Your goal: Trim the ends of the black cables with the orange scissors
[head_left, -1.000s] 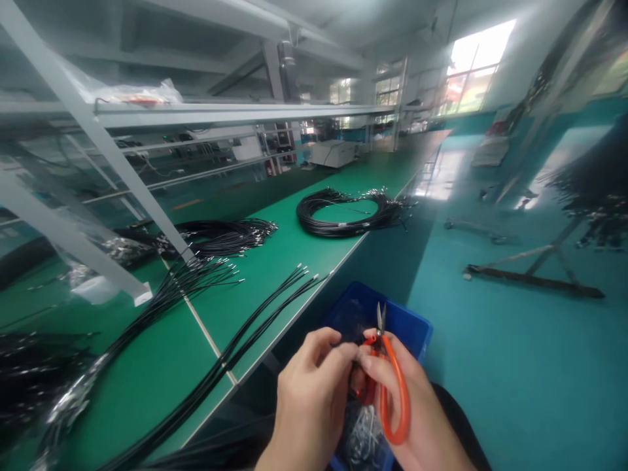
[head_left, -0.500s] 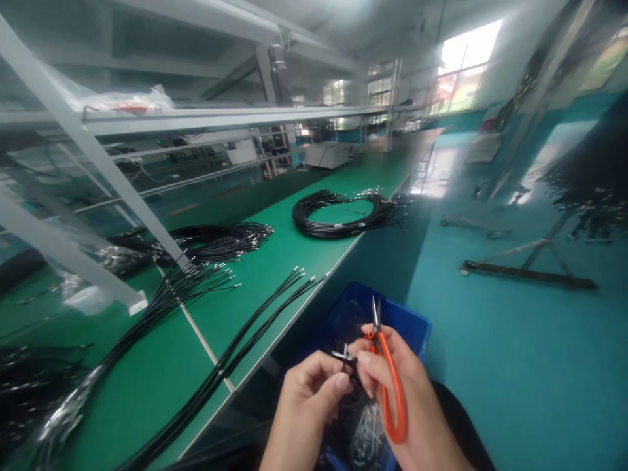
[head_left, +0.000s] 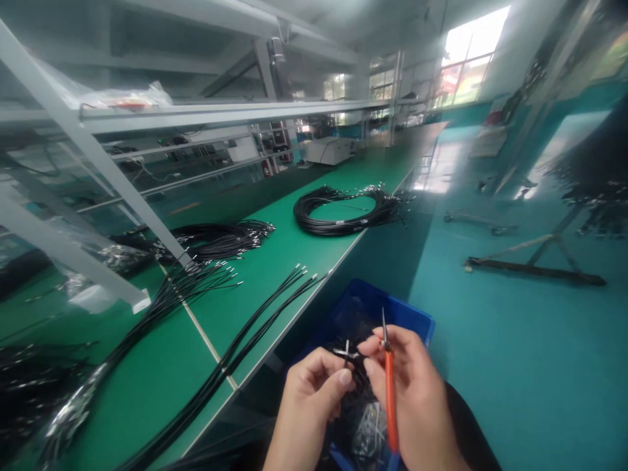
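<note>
**Scissors [head_left: 390, 402] now edge-on above the blue bin [head_left: 415, 317]**

They have turned within half a second, gripped in the right hand [head_left: 416, 379]; the left hand [head_left: 314, 386] pinches a small dark piece [head_left: 346, 364]. That probably keeps them clear of it.

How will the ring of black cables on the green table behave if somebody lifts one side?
The ring of black cables probably flexes yet springs back, as its strands hold smooth curves. It may feel heavy, being many strands thick. Its loose ends, sticking out past the table edge, could snag.
</note>
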Motion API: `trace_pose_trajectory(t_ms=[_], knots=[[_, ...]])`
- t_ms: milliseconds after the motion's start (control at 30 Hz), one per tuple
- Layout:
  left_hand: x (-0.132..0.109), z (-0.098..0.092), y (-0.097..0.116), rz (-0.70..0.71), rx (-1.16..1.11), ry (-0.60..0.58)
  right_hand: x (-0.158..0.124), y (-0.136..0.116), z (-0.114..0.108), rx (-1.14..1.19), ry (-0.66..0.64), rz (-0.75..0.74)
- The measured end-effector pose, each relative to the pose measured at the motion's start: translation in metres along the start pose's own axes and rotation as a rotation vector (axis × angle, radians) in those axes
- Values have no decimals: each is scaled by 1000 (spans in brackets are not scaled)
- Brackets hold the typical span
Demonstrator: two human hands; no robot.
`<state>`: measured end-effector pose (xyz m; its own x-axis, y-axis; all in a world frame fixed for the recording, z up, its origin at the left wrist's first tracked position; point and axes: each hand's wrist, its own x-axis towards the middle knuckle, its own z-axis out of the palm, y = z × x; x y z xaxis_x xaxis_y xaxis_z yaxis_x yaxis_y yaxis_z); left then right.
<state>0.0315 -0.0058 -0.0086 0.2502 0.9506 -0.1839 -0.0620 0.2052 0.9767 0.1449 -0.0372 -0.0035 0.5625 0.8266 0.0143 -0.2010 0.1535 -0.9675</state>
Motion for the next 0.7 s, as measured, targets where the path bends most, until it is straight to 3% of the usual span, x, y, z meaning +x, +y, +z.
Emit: trace_pose_trajectory(t_ms=[167,267,467,600,700], knots=[[0,1,4,29,31,-35,-1,5,-1,-259,8,-265],[-2,1,6,36,60,-63,1,7,0,-299,3,-370],[-7,5,5,77,43,-40,-1,13,3,-333,30,-435],[-6,1,2,120,-62,46,-4,17,-1,-410,14,-544],[-2,-5,4,131,-89,67,-10,19,-9,-439,-63,-442]])
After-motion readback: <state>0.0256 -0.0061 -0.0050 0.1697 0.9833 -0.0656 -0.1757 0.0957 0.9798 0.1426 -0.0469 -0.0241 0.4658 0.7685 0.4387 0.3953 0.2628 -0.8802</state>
